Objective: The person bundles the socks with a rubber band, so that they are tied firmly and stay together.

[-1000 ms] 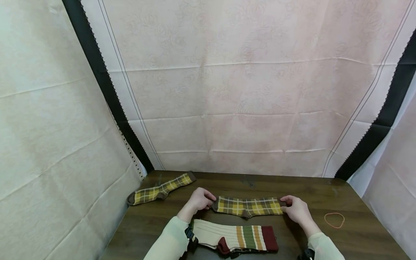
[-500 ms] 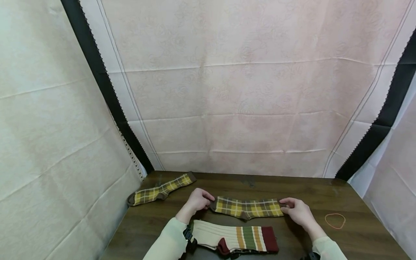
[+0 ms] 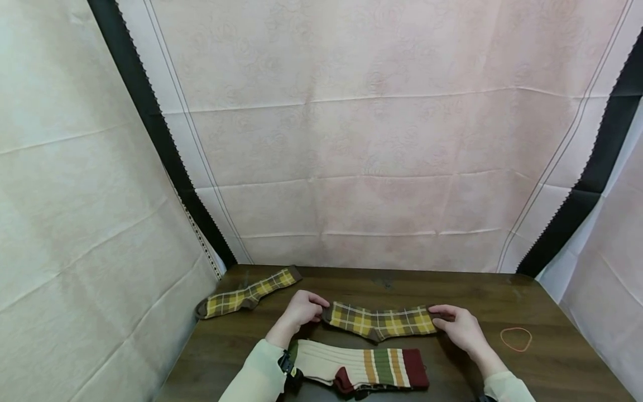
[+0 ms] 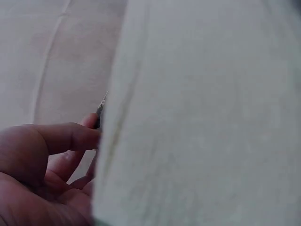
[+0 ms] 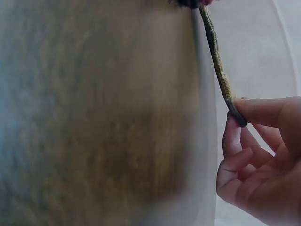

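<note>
A yellow-and-brown plaid sock (image 3: 380, 322) is stretched sideways between both hands, just above the table. My left hand (image 3: 302, 311) pinches its brown toe end; in the left wrist view the left hand (image 4: 51, 165) is half hidden by a large pale blurred surface. The right hand (image 3: 459, 328) grips the brown cuff between thumb and fingers, seen plainly in the right wrist view, where the sock (image 5: 218, 66) appears edge-on. Nearer the person lies a cream sock (image 3: 331, 357) with green and orange stripes and a maroon cuff, on top of other socks mostly hidden beneath it.
A matching plaid sock (image 3: 251, 291) lies at the table's back left. To the right is an orange rubber band (image 3: 516, 339). The brown wooden table (image 3: 502, 301) meets pale cloth (image 3: 377, 167) hanging behind it, with more cloth at both sides.
Both hands have shifted slightly to the left with the plaid sock, which now sags a little more in the middle. The other socks and the rubber band stay where they were.
</note>
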Demonstrator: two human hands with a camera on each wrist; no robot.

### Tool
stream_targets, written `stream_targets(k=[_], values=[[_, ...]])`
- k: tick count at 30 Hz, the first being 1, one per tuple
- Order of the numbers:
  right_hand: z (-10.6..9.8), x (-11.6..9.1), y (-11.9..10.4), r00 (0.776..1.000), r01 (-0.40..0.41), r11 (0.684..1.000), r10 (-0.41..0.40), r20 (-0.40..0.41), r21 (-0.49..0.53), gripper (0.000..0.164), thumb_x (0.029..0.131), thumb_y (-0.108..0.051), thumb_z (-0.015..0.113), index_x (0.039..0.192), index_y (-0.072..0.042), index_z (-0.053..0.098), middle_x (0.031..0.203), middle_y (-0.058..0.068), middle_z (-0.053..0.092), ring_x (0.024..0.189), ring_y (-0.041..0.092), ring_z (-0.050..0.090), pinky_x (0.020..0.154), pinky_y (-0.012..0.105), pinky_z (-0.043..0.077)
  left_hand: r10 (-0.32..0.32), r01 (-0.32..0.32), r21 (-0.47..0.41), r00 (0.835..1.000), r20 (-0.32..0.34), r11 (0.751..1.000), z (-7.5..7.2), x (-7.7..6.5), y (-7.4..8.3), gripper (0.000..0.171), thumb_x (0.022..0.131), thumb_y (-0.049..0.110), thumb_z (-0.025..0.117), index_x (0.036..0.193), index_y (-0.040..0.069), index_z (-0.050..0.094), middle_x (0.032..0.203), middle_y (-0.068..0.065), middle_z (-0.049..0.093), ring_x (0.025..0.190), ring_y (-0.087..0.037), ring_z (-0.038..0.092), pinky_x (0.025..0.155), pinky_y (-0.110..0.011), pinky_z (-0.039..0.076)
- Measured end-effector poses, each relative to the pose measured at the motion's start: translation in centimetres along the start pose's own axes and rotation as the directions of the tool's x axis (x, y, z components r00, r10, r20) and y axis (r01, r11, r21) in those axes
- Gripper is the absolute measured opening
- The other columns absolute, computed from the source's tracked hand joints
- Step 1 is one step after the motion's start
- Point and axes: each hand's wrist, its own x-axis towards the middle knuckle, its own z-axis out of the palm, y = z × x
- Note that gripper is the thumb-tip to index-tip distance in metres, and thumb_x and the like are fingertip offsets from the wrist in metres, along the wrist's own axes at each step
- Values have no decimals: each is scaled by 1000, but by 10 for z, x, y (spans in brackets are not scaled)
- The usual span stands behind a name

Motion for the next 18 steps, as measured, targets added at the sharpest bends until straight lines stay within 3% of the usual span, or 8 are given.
stream_targets(k=[5, 9, 15, 18], values=[[-3, -6, -9, 1000, -15, 999, 15, -8, 39, 31, 102, -16, 74, 131, -6, 77, 130, 19, 73, 109, 27, 68, 79, 34, 52, -16, 14, -89, 1000, -23, 996, -4, -4, 4, 26, 93, -7, 60, 108, -5, 80, 118, -17, 71, 79, -19, 70, 73, -37, 64], [-5, -11, -16, 999, -52, 993, 51, 13, 104, 36, 104, -21, 73, 136, -6, 74, 126, 17, 75, 100, 21, 72, 81, 35, 53, -21, 14, -132, 999, -48, 991, -8, -6, 4, 27, 94, -5, 60, 111, -6, 80, 118, -19, 71, 81, -20, 72, 73, -36, 64], [-4, -18, -24, 993, -113, 974, 103, 59, 195, 41, 106, -24, 70, 143, -6, 69, 142, 23, 66, 99, 25, 76, 85, 41, 58, -19, 6, -177, 997, -73, 984, -17, -15, 4, 25, 96, -3, 62, 114, -5, 79, 125, -20, 70, 85, -22, 73, 78, -43, 65], [-3, -23, -29, 992, -120, 966, 106, 74, 227, 43, 106, -25, 70, 144, -7, 68, 138, 20, 69, 101, 26, 75, 90, 45, 57, 0, -17, -183, 996, -92, 983, -22, -20, 4, 25, 98, 0, 62, 117, -5, 79, 128, -21, 70, 85, -23, 73, 80, -47, 64]])
